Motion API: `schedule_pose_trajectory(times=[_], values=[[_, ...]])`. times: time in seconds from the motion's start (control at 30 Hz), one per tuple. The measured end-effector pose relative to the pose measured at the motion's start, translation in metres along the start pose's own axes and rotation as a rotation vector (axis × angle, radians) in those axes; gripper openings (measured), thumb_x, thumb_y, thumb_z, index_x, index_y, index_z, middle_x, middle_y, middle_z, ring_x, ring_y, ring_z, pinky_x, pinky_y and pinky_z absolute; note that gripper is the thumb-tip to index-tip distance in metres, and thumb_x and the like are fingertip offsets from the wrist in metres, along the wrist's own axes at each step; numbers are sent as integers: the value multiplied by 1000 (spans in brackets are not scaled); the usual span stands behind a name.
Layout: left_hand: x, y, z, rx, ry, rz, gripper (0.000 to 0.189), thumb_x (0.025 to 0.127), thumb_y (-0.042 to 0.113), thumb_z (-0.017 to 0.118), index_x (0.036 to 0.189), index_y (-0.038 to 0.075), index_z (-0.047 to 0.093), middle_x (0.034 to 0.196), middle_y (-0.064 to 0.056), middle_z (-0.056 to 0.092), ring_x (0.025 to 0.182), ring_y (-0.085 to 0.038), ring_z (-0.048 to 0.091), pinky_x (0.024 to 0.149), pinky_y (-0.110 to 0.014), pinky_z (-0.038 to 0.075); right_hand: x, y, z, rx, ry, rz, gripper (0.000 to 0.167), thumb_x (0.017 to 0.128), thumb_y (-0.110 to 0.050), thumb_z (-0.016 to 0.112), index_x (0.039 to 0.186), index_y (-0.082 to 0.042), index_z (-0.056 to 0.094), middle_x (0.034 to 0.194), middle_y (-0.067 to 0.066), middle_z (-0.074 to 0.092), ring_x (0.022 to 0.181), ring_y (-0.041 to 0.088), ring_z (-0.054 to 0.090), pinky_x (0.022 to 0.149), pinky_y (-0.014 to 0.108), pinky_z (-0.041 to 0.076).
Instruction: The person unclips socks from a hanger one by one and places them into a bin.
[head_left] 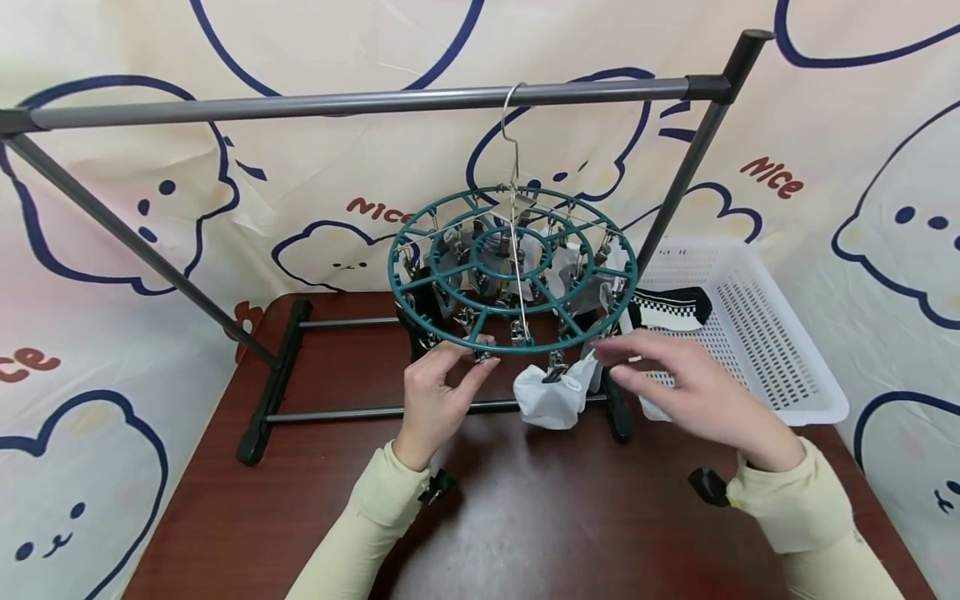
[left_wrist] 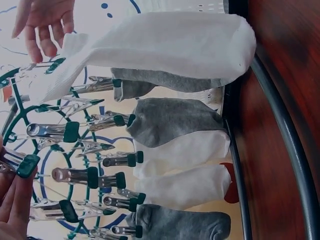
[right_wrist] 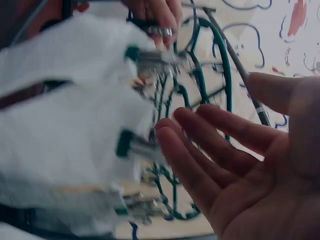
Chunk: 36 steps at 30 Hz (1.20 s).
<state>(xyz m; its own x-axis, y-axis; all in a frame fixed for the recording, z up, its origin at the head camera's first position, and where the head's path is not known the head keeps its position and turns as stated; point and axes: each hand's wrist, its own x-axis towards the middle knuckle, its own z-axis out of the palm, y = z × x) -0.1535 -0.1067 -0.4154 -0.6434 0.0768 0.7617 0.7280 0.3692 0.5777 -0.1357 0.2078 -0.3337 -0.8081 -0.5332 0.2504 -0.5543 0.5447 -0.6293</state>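
Observation:
A round green sock hanger (head_left: 480, 340) with many metal clips hangs by its hook from a grey rail. My left hand (head_left: 438, 387) is at the near rim and pinches one of its metal clips (left_wrist: 20, 162) between thumb and fingers. White socks (head_left: 551, 402) hang from clips at the front right of the rim. Just right of them my right hand (head_left: 690, 387) is held with its fingers extended, and its palm (right_wrist: 260, 200) holds nothing. Grey socks (left_wrist: 175, 120) and more white socks hang further in, partly hidden by the ring.
The grey rail (head_left: 360, 103) belongs to a rack standing on a dark red-brown table (head_left: 570, 517). At the right a white perforated basket (head_left: 780, 350) contains black-and-white socks (head_left: 671, 308). A patterned cloth covers the wall behind.

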Motion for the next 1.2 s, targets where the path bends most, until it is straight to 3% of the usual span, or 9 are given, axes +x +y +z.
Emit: schedule_pose_trajectory(times=[0.13, 0.33, 0.47, 0.53, 0.63, 0.77, 0.87, 1.03, 1.2], values=[[0, -1, -2, -4, -1, -12, 31, 85, 3, 84, 115, 8, 79, 107, -6, 80, 93, -21, 74, 84, -28, 58, 5, 2, 20, 48, -87, 24, 36, 105, -21, 63, 141, -16, 63, 135, 0, 69, 117, 13, 70, 97, 35, 58], [3, -2, -3, -24, 6, -16, 30, 85, 5, 84, 114, 8, 79, 108, -6, 80, 96, -19, 74, 89, -28, 58, 19, 12, 43, 114, -117, 77, 51, 99, -28, 73, 144, -9, 58, 139, 7, 66, 125, 25, 67, 102, 46, 55], [4, -1, -2, -31, 14, -14, 28, 87, 6, 83, 115, 8, 78, 111, -6, 79, 99, -19, 75, 92, -28, 57, 29, 23, 60, 159, -135, 69, 51, 97, -25, 76, 141, -5, 60, 139, 10, 65, 129, 29, 63, 106, 53, 51], [5, -2, -2, -32, 18, -11, 28, 87, 6, 83, 115, 7, 78, 112, -6, 79, 100, -19, 75, 92, -28, 57, 34, 30, 69, 154, -144, 60, 41, 97, -24, 75, 133, -7, 65, 130, 7, 68, 122, 25, 64, 104, 49, 53], [5, -2, -2, -39, 8, -15, 30, 87, 5, 83, 117, 7, 77, 114, -7, 79, 101, -20, 75, 92, -30, 58, 36, 37, 81, 154, -153, 88, 17, 98, -24, 73, 106, -9, 71, 103, 2, 67, 99, 18, 62, 86, 36, 54], [5, -2, -3, -35, -27, -32, 34, 89, 5, 81, 122, 8, 76, 119, -6, 77, 108, -20, 73, 90, -38, 60, 39, 42, 93, 238, -198, 167, 27, 102, -25, 68, 79, -12, 61, 74, -4, 48, 71, 12, 47, 64, 27, 41], [3, -2, -4, -26, -55, -40, 35, 91, 5, 79, 125, 9, 74, 123, -5, 76, 113, -20, 71, 90, -39, 60, 39, 42, 99, 290, -224, 190, 31, 104, -26, 64, 78, -10, 60, 69, -6, 41, 63, 9, 42, 60, 26, 37], [-2, -1, -4, -46, -93, -64, 44, 91, 6, 79, 134, 9, 68, 125, -7, 75, 113, -21, 72, 96, -35, 58, 40, 40, 103, 308, -218, 167, 26, 106, -24, 61, 85, -10, 65, 71, -7, 42, 64, 8, 43, 61, 26, 39], [-8, 0, -4, 0, -200, -130, 54, 92, 14, 80, 143, 10, 60, 132, -7, 70, 113, -21, 70, 97, -42, 57, 40, 41, 106, 308, -218, 152, 23, 107, -24, 60, 91, -9, 69, 76, -6, 52, 68, 9, 49, 64, 26, 42]])
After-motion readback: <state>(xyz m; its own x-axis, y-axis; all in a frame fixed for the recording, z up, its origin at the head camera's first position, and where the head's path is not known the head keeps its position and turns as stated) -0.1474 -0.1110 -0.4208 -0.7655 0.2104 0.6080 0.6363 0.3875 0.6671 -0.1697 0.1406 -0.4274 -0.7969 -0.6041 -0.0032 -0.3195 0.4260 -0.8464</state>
